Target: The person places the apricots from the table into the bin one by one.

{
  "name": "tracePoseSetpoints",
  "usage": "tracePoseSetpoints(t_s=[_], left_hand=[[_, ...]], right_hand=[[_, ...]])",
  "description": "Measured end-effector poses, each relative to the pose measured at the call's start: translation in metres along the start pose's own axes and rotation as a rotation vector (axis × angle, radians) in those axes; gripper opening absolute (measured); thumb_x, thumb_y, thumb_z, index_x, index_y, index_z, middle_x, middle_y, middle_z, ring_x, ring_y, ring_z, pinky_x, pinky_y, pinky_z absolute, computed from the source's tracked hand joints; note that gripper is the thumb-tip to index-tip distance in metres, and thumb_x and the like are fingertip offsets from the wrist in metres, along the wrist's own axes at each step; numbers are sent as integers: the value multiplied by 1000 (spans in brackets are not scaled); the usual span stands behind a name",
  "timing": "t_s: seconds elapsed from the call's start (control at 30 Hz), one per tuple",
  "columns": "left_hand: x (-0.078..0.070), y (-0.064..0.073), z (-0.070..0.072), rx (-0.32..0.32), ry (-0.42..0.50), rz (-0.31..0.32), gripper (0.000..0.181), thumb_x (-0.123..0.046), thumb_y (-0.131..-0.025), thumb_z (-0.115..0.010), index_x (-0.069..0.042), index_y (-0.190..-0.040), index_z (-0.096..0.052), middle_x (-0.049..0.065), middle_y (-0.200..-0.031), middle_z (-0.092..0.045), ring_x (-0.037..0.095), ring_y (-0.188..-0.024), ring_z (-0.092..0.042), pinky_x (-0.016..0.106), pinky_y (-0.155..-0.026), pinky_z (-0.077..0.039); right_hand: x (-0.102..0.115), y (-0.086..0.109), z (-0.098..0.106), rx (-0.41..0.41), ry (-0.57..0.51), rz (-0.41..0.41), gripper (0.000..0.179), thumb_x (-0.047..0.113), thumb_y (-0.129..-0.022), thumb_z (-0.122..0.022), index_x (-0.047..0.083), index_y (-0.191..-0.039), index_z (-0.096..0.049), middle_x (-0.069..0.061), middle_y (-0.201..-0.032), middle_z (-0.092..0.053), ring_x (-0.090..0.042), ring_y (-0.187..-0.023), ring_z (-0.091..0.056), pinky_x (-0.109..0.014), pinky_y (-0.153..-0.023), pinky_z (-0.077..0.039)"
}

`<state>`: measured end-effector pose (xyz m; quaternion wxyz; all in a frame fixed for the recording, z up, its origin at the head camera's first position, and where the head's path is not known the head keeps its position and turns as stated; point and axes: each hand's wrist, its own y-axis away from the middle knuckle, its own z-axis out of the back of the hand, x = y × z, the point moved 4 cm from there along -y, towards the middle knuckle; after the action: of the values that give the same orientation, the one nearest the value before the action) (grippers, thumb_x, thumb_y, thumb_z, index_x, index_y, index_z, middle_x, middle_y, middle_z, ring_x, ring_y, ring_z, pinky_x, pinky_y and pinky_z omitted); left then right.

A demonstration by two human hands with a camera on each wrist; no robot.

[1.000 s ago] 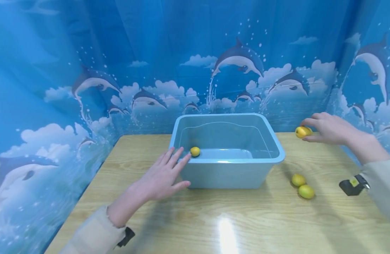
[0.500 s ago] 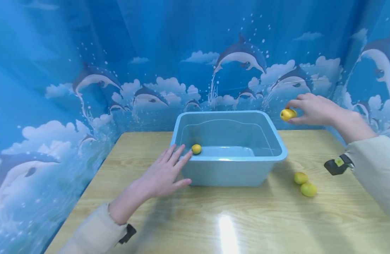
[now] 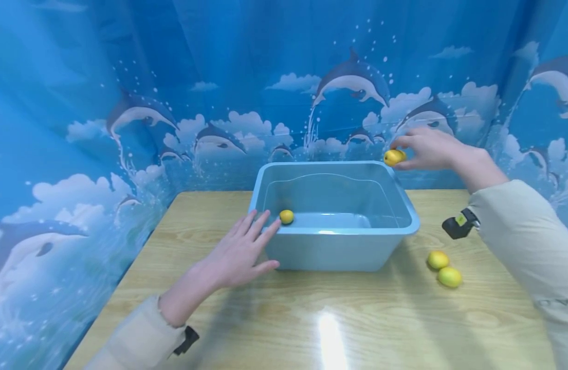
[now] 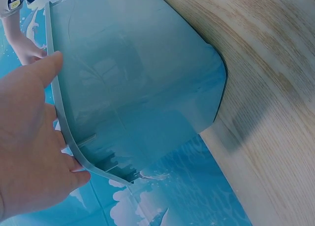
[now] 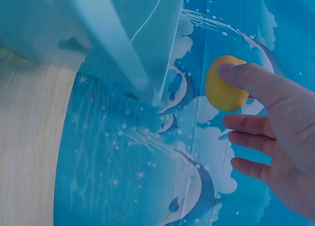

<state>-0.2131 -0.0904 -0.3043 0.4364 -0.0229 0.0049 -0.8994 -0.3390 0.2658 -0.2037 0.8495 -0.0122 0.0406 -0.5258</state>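
Note:
In the head view my right hand (image 3: pixel 433 149) pinches a small yellow mango (image 3: pixel 395 158) between thumb and fingers, high by the back right corner of the light-blue plastic bin (image 3: pixel 325 252). The right wrist view shows the thumb across this mango (image 5: pixel 222 90), the lower fingers held away from it. My left hand (image 3: pixel 233 257) has its fingers spread at the bin's left front rim; from the left wrist, the thumb lies at the rim (image 4: pixel 66 120). One yellow mango (image 3: pixel 286 217) lies inside the bin at the left.
Two yellow-green mangoes, the rear one (image 3: pixel 438 260) and the front one (image 3: pixel 450 277), lie together on the wooden table (image 3: pixel 376 318) right of the bin. A blue dolphin-print curtain (image 3: pixel 246 67) hangs behind the table and along its sides.
My right hand has lifted the mango and carried it leftward from the right side of the table to the bin's back right corner. The left hand stays put.

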Motion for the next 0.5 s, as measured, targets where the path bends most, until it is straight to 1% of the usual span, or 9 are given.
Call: tracePoseSetpoints(t_s=[0.17,0.3,0.5], left_hand=[[-1,0,0,-4,-8,-2,79,-56,-92,-44,-15,-150,-10,15,-154,-5,39,-139,-5,50,-111,-12],[0,1,-1,-7,-6,0,79,-56,-91,-44,-15,-150,-10,15,-154,-6,39,-139,-5,50,-111,-12],[0,1,-1,-9,-5,3,80,-56,-91,-44,-16,-150,-10,15,-154,-6,38,-139,-5,50,-111,-13]], right_hand=[[3,-8,-4,25,-20,-10,47,28,-83,-68,6,-123,-56,-21,-112,-54,-39,-102,-49,-57,-79,-43],[4,-15,-7,36,-16,-9,45,28,-83,-67,7,-122,-57,-20,-110,-55,-37,-100,-50,-55,-77,-44],[6,-23,-11,69,-8,-22,44,28,-84,-66,7,-121,-57,-20,-110,-54,-37,-100,-50,-56,-78,-44]])
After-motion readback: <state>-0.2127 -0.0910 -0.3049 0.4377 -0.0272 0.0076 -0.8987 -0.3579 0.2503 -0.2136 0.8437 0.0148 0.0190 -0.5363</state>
